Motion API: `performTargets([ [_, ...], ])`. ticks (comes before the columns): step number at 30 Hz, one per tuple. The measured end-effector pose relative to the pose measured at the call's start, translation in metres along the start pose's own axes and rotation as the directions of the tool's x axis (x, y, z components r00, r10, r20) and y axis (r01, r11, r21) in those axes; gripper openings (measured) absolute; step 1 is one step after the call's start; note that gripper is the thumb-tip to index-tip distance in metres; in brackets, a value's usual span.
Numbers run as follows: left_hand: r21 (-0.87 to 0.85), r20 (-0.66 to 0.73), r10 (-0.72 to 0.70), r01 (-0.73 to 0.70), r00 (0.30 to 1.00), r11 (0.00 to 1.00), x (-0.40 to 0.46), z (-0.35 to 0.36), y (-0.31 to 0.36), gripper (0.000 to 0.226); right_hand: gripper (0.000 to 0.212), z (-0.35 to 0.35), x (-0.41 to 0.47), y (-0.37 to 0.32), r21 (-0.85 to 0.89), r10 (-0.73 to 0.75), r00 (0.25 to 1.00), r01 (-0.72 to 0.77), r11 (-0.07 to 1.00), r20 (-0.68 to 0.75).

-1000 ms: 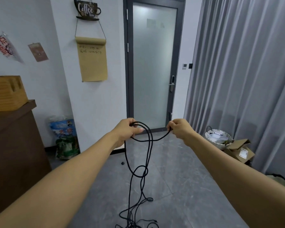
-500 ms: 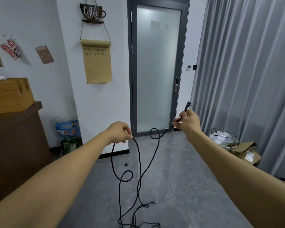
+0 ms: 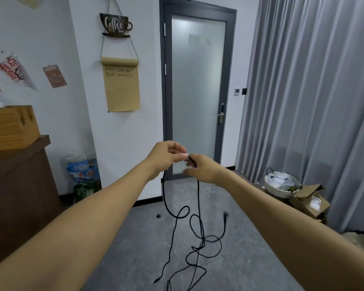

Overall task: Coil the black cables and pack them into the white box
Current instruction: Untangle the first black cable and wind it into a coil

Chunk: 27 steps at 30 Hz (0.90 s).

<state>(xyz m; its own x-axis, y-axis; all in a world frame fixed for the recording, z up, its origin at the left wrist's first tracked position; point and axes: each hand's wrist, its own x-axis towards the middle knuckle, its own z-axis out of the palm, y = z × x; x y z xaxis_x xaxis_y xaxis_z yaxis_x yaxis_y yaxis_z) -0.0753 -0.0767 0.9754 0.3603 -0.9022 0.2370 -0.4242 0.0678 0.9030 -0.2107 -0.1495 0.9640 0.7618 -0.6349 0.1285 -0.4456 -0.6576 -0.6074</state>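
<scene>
Left hand (image 3: 168,156): raised at centre frame before the door; fingers and thumb curled, pinching the top of the black cable.
Right hand (image 3: 200,169): just beside the left, touching or nearly so; blurred by motion. The cable passes over it, but whether its fingers clasp the strand cannot be told.
Black cable (image 3: 198,206): hangs from the two hands in several strands through lower centre of frame, ending in a loose tangle on the grey floor (image 3: 135,248). One plug end (image 3: 226,215) swings free in mid-air, right of the strands; another end lies at the lower edge.
Change, hands: half a second ago they stood well apart, the right raised toward centre right and pinching the plug end. Now they meet at centre.
Change, plug end: no longer in the right hand; it dangles loose below.
Change, loops: no gathered loop shows at the left hand now.
Meaning for task: judged an early stage of coiling; the meeting of hands looks like the handover of a fresh length to the left, yet most of the cable is uncoiled.
White box: not identified in view. A pale basket (image 3: 282,183) and a cardboard box (image 3: 311,200) sit at right by the curtain.
</scene>
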Motion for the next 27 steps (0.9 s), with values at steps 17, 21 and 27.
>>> performTargets([
  [17,-0.137,-0.168,-0.182,0.16,0.969,0.978,-0.012,-0.039,-0.032,0.03,0.036,-0.033,0.002,0.084,0.474,0.537,0.745,-0.335,0.815,-0.396],
  [21,-0.114,-0.086,-0.069,0.059,0.994,0.992,-0.002,-0.008,0.0,0.032,0.044,-0.007,-0.001,0.001,0.532,0.232,0.967,-0.142,0.835,-0.106],
  [27,-0.143,-0.044,-0.057,0.05,0.997,0.988,-0.001,-0.003,0.002,0.035,0.039,-0.017,0.009,-0.023,0.57,0.177,0.975,-0.071,0.818,-0.134],
])
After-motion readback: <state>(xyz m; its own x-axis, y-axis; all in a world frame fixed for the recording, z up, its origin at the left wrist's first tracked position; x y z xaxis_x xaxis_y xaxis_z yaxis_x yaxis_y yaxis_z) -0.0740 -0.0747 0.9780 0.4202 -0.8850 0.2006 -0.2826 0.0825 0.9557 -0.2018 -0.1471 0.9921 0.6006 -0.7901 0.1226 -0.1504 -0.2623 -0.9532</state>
